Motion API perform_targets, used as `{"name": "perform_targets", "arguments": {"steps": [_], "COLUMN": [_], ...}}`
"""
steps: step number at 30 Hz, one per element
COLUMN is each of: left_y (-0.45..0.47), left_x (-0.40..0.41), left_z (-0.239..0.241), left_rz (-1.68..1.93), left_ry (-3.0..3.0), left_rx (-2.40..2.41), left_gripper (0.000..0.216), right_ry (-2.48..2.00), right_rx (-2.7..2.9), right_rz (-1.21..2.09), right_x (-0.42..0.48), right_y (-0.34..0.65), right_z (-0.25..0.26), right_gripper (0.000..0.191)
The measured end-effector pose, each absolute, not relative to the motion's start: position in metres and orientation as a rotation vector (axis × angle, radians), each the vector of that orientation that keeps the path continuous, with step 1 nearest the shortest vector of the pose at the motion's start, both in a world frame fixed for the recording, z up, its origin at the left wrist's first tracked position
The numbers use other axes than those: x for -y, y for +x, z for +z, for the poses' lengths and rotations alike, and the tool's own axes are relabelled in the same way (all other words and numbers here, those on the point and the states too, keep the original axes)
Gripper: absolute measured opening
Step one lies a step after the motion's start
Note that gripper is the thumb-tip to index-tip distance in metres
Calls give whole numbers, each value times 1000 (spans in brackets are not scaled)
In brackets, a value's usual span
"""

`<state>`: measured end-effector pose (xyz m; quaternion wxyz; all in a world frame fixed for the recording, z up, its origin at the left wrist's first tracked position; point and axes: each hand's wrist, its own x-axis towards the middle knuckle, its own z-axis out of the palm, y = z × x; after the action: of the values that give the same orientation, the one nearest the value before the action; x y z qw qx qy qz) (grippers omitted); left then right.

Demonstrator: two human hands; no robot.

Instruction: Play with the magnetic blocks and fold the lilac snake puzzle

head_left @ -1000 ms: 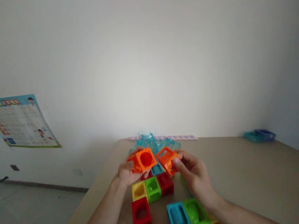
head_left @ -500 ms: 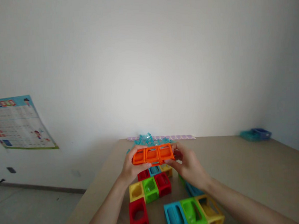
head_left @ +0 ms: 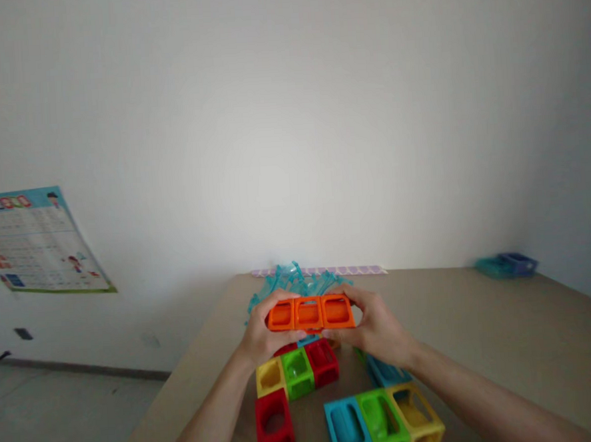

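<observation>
Between both hands, raised above the table, is a row of orange hollow toy blocks (head_left: 308, 301) with three square openings facing me. My left hand (head_left: 262, 330) grips its left end, thumb below and fingers over the top. My right hand (head_left: 376, 323) holds the right end the same way. Below the hands lie joined yellow, green and red blocks (head_left: 298, 373), with a single red block (head_left: 274, 422) at their near left. Closer on the right is a blue, green and yellow group (head_left: 382, 419). A blue block (head_left: 387, 372) is partly hidden by my right forearm.
Translucent teal plastic pieces (head_left: 296, 281) are heaped behind my hands, by a purple patterned strip (head_left: 358, 270) along the wall. A dark blue container (head_left: 517, 264) and a teal item stand at the far right of the table (head_left: 456, 318). A poster (head_left: 41, 243) hangs at left.
The orange blocks have been levelled out from a slight tilt and moved a little right and down. My right hand now holds the end more fully, fingers on top.
</observation>
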<state>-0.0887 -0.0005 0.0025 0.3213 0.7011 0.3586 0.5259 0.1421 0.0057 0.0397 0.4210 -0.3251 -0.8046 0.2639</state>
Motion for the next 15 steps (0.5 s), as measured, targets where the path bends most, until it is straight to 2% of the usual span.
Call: {"name": "perform_targets", "arguments": {"steps": [5, 10, 15], "left_y": [-90, -87, -89], "left_x": [0, 3, 0], "left_z": [3, 4, 5], "left_rz": [1375, 1337, 1436], "left_ry": [1864, 1900, 1684], "left_rx": [-922, -932, -816], "left_gripper": [49, 49, 67], "right_ry": [-887, -834, -930], "right_rx": [2074, 2213, 2161], "right_rz": [664, 445, 298], "right_x": [-4, 2, -3], "right_y": [144, 141, 152], "right_z": [40, 47, 65], "right_gripper": [27, 37, 31]}}
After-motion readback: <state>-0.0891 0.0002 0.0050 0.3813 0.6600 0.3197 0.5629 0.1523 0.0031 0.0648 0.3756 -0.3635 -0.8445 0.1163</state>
